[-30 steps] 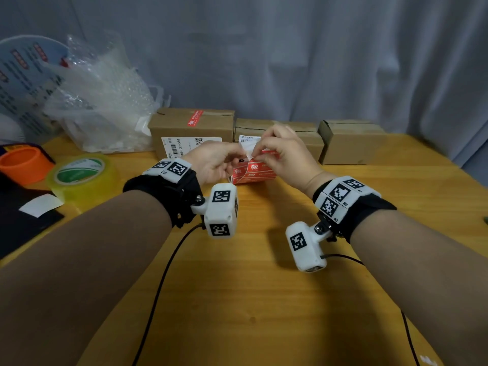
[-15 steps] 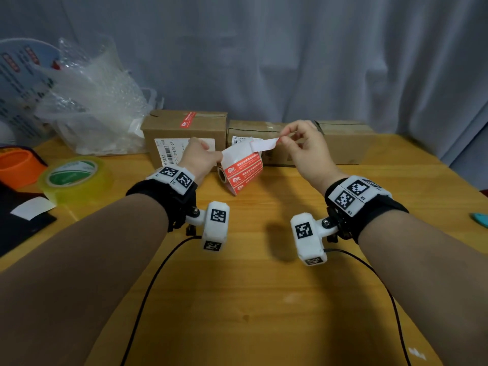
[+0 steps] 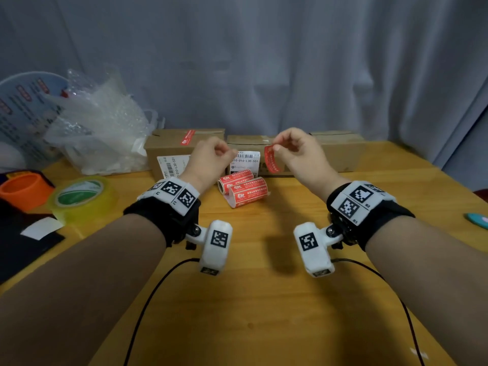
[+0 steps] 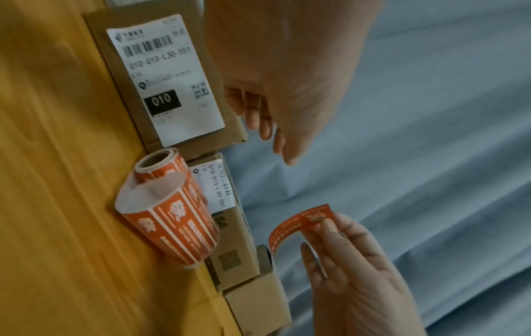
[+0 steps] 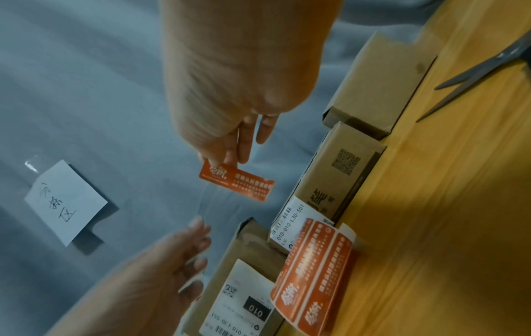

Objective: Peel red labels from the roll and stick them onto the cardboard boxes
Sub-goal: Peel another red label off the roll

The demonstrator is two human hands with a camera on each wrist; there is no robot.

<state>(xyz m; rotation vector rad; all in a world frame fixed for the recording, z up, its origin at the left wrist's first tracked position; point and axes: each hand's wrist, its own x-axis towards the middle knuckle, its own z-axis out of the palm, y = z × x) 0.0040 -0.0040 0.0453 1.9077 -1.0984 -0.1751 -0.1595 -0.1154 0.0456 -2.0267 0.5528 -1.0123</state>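
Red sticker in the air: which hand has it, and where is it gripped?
The right hand pinches one peeled red label at its top end between thumb and fingertips; the rest hangs free. The left hand holds nothing.

A grey-blue curtain [image 3: 264, 62] hangs in soft folds behind a wooden table [image 3: 264, 313] with a warm yellowish top.

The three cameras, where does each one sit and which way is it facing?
Head: worn on the head, looking forward and down at table, boxes, both forearms.
Left wrist: looks along the empty left hand toward label roll.
Right wrist: looks along the right hand pinching a red label.
All three share the roll and label.
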